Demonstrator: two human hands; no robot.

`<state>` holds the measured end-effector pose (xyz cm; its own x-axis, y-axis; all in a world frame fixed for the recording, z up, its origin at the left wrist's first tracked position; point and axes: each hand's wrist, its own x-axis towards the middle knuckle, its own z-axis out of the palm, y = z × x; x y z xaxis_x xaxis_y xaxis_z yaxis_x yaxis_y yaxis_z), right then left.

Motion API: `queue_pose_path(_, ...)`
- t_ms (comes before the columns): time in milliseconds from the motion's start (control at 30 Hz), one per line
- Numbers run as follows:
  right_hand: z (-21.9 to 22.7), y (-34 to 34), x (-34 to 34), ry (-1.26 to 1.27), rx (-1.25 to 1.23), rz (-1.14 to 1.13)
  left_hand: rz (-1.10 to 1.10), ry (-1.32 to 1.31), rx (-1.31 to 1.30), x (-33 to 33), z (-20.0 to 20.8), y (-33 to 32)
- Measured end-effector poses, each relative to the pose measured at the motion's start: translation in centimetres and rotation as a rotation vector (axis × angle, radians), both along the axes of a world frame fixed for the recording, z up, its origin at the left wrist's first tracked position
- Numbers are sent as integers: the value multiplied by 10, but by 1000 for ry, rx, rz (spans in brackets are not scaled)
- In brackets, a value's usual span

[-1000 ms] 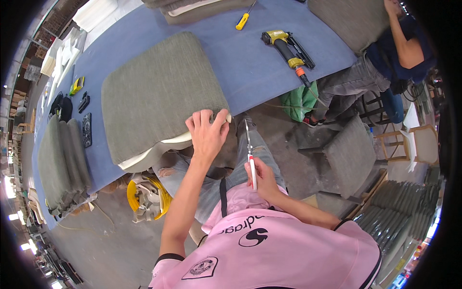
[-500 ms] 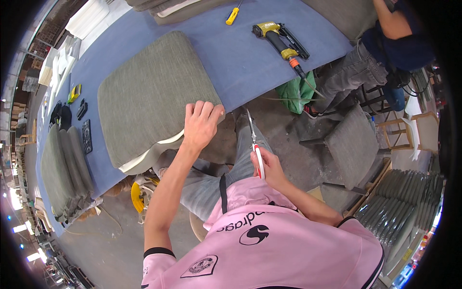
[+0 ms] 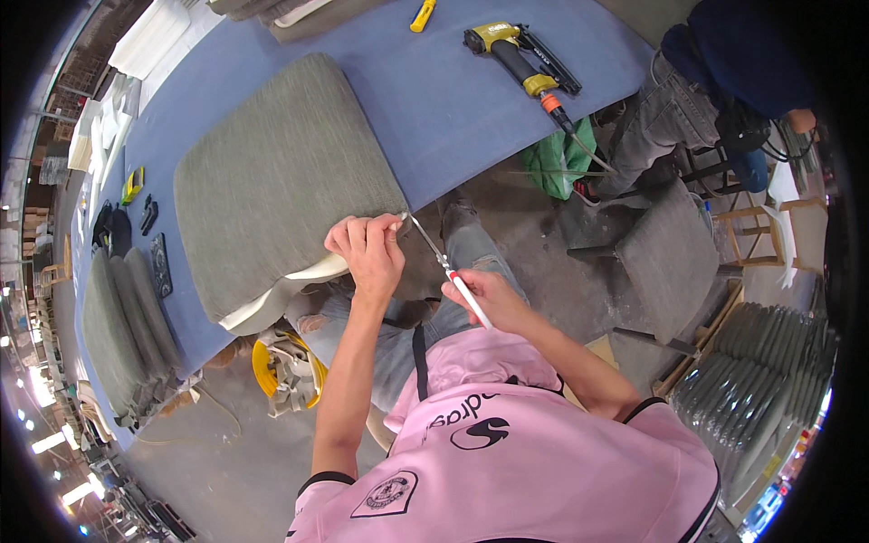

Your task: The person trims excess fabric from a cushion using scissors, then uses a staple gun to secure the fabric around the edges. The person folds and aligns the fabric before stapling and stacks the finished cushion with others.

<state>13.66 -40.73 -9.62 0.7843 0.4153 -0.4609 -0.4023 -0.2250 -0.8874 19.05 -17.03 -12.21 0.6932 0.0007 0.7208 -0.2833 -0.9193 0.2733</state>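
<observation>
A grey-green upholstered seat cushion (image 3: 281,172) lies on the blue table, with white lining or padding (image 3: 317,268) showing along its near edge. My left hand (image 3: 369,255) is closed on the edge of the cushion's fabric near its right corner, fingers bent over it. In my right hand (image 3: 493,299) are scissors (image 3: 463,288) with red and white handles. Their blades point up and left, with the tips at the cushion's corner, just beside my left fingertips. Whether the blades are around the fabric is too small to tell.
A yellow-and-black nail gun (image 3: 518,60) with a hose lies on the table (image 3: 425,118), near a yellow-handled tool (image 3: 422,15). Grey covers (image 3: 127,317) are stacked at left. A co-worker's legs (image 3: 665,118) and a grey upholstered piece (image 3: 665,258) are at right.
The scissors have moved up and left, bringing their tips to the cushion's corner. My left hand has slid down to the cushion's near edge. The whole view has shifted slightly.
</observation>
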Motion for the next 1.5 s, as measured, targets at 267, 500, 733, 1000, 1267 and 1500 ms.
queue_pose_path(267, 29, -26, 52, -155, -249, 260, 7, 10, 41, 0, 0, 0)
queue_pose_path(500, 67, -48, 123, -491, -577, 581, 9, -60, 76, -3, -9, 4)
queue_pose_path(733, 96, -37, 181, -664, -698, 840, 13, -63, 42, -1, -6, 2)
queue_pose_path(1000, 95, -61, 161, -628, -628, 775, -1, -48, -28, -1, -5, 1)
queue_pose_path(1267, 111, -93, 157, -870, -797, 494, -100, 221, -87, -32, 24, -19)
queue_pose_path(1500, 117, -52, 210, -1013, -692, 116, 37, 280, -428, -136, 30, -7)
